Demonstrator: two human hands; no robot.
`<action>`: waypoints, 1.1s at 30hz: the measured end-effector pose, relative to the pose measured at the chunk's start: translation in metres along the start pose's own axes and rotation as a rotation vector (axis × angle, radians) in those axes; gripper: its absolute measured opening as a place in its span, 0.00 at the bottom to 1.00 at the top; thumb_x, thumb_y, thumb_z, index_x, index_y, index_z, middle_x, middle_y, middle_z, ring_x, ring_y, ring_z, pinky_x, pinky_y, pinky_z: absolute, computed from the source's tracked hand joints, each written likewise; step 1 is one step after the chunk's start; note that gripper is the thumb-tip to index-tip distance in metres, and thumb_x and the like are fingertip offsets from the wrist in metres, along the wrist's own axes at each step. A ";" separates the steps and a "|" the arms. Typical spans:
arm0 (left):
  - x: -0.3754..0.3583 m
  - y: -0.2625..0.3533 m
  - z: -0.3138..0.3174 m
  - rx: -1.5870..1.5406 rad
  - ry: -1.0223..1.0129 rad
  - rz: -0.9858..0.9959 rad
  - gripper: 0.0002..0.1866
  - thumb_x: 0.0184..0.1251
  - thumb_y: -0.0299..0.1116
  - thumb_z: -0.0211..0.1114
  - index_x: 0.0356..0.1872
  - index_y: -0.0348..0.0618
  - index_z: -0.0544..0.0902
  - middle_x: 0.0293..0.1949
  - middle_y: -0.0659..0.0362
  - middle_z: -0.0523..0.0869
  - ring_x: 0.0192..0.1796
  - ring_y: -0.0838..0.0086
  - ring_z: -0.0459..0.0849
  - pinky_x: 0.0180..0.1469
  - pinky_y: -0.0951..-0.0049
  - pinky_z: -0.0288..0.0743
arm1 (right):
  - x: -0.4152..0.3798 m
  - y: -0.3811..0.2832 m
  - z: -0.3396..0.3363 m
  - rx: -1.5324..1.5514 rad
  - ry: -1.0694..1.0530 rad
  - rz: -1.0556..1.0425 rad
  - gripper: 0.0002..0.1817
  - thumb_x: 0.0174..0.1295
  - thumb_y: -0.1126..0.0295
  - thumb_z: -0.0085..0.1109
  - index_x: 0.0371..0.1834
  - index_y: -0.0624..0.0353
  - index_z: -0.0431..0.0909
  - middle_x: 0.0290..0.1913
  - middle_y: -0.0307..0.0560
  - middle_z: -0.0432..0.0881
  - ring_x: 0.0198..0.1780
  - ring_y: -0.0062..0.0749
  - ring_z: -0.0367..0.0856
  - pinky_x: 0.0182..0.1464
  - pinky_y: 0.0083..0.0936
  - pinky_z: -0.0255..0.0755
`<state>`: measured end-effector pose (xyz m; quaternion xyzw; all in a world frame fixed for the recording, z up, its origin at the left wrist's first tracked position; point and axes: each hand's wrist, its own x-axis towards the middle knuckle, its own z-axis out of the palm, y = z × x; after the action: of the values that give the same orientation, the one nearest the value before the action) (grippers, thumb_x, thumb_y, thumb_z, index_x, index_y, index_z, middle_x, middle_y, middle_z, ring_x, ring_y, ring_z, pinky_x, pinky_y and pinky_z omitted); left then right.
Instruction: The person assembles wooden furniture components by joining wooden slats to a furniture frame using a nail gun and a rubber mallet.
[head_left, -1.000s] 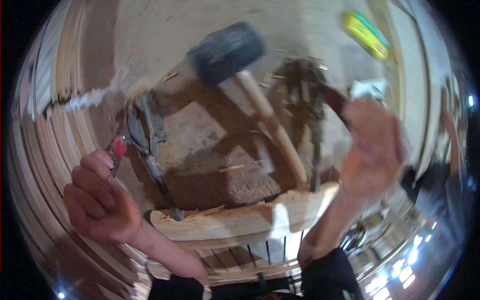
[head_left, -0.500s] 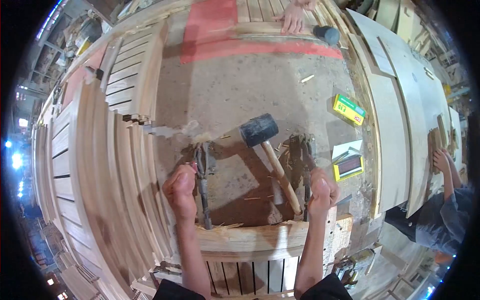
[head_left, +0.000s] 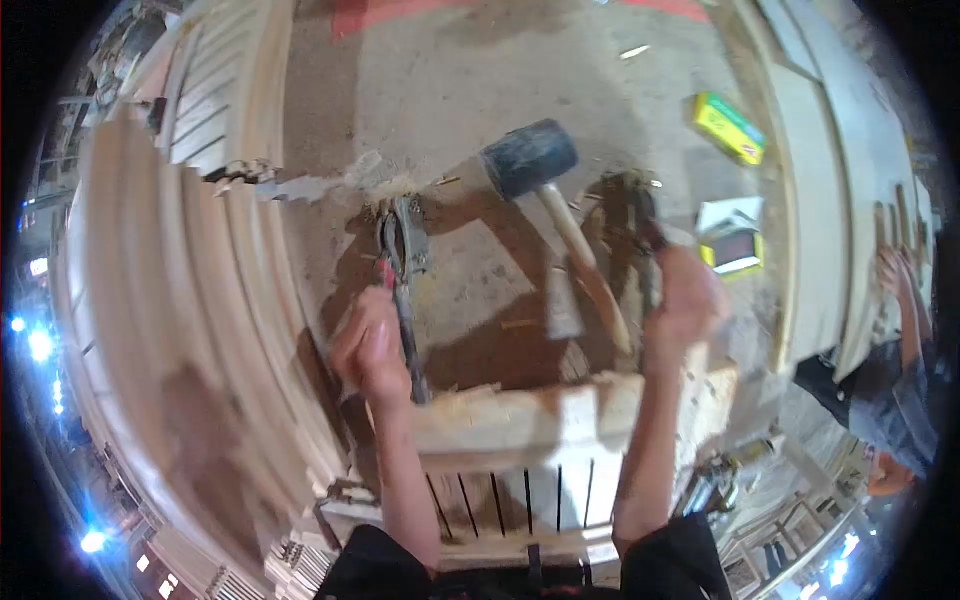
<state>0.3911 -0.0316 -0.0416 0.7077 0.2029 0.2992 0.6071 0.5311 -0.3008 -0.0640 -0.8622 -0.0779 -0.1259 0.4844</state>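
My left hand (head_left: 373,347) is closed around the red-tipped handle of a metal toggle clamp (head_left: 400,238), whose rod reaches down to a light wooden rail. My right hand (head_left: 690,298), blurred by motion, is closed at the handle of a second dark clamp (head_left: 634,215); the fingers hide most of that handle. Between the two clamps lies a mallet (head_left: 532,160) with a black head and a wooden shaft slanting toward the rail. The wooden rail (head_left: 500,425) belongs to a slatted panel (head_left: 512,500) in front of my body.
Long timber pieces (head_left: 200,300) are stacked at the left. On the bench at the right lie a yellow-green box (head_left: 730,127) and an open yellow box (head_left: 735,250). Pale boards (head_left: 810,200) line the right edge. Another person's hand (head_left: 897,272) touches wooden strips at the far right.
My view has tilted down, so the bench things sit higher in the picture. Both hands stay at the clamp handles; the left has drawn slightly toward me and the right has shifted rightward.
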 end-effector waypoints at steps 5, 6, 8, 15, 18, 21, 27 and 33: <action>-0.051 0.119 -0.018 0.273 -0.136 0.171 0.07 0.59 0.27 0.62 0.25 0.36 0.75 0.31 0.53 0.79 0.41 0.65 0.79 0.48 0.67 0.72 | -0.036 -0.077 -0.117 -0.079 -0.028 0.108 0.11 0.64 0.68 0.63 0.44 0.64 0.81 0.48 0.49 0.83 0.50 0.36 0.80 0.54 0.32 0.73; -0.079 0.148 -0.028 0.185 -0.158 0.087 0.06 0.59 0.26 0.62 0.26 0.36 0.76 0.30 0.53 0.79 0.39 0.66 0.79 0.47 0.68 0.73 | -0.061 -0.075 -0.161 -0.224 0.097 0.108 0.12 0.62 0.69 0.65 0.44 0.64 0.80 0.47 0.50 0.83 0.50 0.38 0.79 0.54 0.33 0.73; -0.130 0.196 -0.073 0.391 -0.380 -0.231 0.05 0.59 0.26 0.64 0.28 0.36 0.78 0.29 0.52 0.81 0.35 0.62 0.81 0.43 0.67 0.74 | -0.126 -0.033 -0.252 -0.309 0.329 0.360 0.14 0.60 0.70 0.66 0.48 0.64 0.80 0.49 0.51 0.83 0.52 0.43 0.79 0.55 0.38 0.72; -0.266 0.150 -0.255 1.020 -0.061 -0.052 0.04 0.59 0.29 0.65 0.31 0.40 0.80 0.27 0.50 0.79 0.39 0.51 0.78 0.46 0.58 0.72 | -0.259 0.085 -0.385 -0.511 -0.221 0.638 0.31 0.44 0.69 0.69 0.54 0.70 0.73 0.43 0.57 0.82 0.43 0.49 0.82 0.46 0.38 0.73; -0.267 0.128 -0.284 0.976 -0.103 -0.125 0.04 0.60 0.29 0.63 0.31 0.39 0.80 0.28 0.50 0.81 0.37 0.51 0.79 0.44 0.57 0.72 | -0.243 0.109 -0.386 -0.396 -0.219 0.652 0.27 0.44 0.69 0.68 0.49 0.69 0.75 0.40 0.56 0.83 0.40 0.49 0.82 0.45 0.39 0.74; -0.263 0.110 -0.290 0.852 -0.319 -0.296 0.08 0.60 0.32 0.63 0.32 0.38 0.82 0.30 0.50 0.83 0.35 0.54 0.81 0.40 0.59 0.73 | -0.226 0.109 -0.397 -0.064 -0.426 0.904 0.18 0.49 0.73 0.65 0.44 0.65 0.75 0.36 0.52 0.81 0.36 0.44 0.81 0.40 0.39 0.75; -0.253 0.075 -0.283 0.924 -0.150 -0.444 0.12 0.60 0.40 0.63 0.31 0.41 0.86 0.25 0.53 0.85 0.30 0.57 0.84 0.36 0.62 0.75 | -0.216 -0.017 -0.337 0.780 -0.292 1.284 0.10 0.63 0.62 0.60 0.35 0.54 0.71 0.21 0.39 0.69 0.21 0.29 0.70 0.24 0.29 0.67; -0.252 0.083 -0.276 0.896 -0.029 -0.424 0.11 0.60 0.38 0.62 0.31 0.42 0.87 0.24 0.55 0.86 0.28 0.61 0.85 0.33 0.64 0.75 | -0.200 -0.070 -0.280 0.384 -0.467 1.056 0.10 0.63 0.62 0.61 0.38 0.56 0.75 0.18 0.38 0.70 0.15 0.27 0.70 0.15 0.26 0.63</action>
<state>0.0138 -0.0069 0.0179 0.8462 0.4428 0.0425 0.2933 0.2819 -0.5062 0.0742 -0.6864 0.2350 0.3402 0.5982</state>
